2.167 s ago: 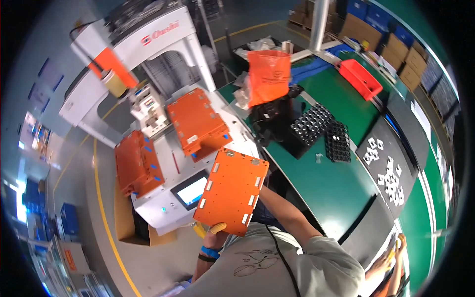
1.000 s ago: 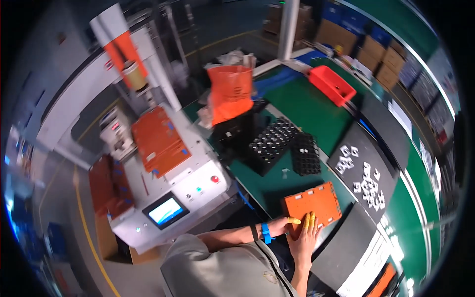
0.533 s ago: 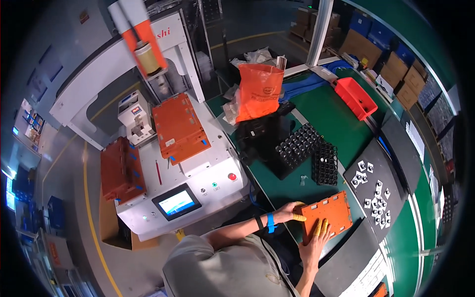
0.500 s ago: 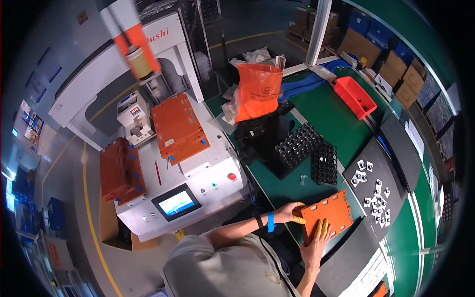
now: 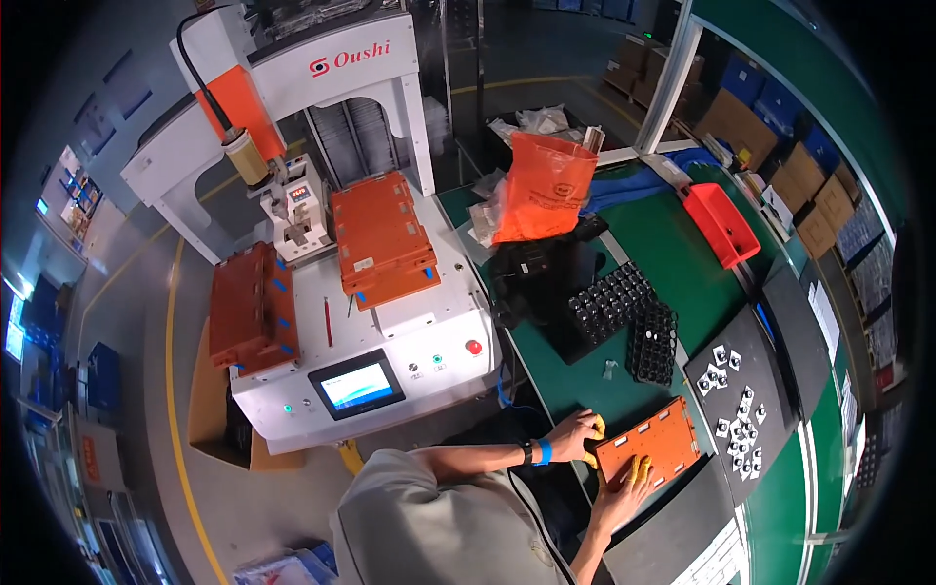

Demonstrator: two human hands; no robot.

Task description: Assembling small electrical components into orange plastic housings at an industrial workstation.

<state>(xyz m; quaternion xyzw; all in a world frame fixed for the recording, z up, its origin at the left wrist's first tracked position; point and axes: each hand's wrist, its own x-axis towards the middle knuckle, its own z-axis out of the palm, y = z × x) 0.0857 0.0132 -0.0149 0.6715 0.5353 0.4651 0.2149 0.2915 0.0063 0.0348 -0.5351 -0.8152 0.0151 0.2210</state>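
Observation:
An orange rectangular panel (image 5: 663,444) with slots along its edges lies on the green bench in front of me. At its left end is my left hand (image 5: 577,436), its yellow-covered fingertips curled against the corner. From the near side, my right hand (image 5: 616,499) grips the panel, with yellow-covered fingers spread over its top face. Beyond the panel stand black trays of round cups (image 5: 612,300) and a small clear piece (image 5: 609,370). To the right, several small white pieces with dark round centres (image 5: 746,434) lie on a black mat (image 5: 707,375).
A white bench machine (image 5: 439,336) with a screen (image 5: 356,388) stands left, carrying orange panel stacks (image 5: 385,229) and a white feeder (image 5: 297,210) beneath its spindle (image 5: 246,158). An orange bag (image 5: 546,185) and a red bin (image 5: 720,224) sit farther back.
The machine's spindle has moved left to the feeder. The whole view has shifted, so the bench and machine appear farther right. Both hands stay at the panel; my left fingers have curled more.

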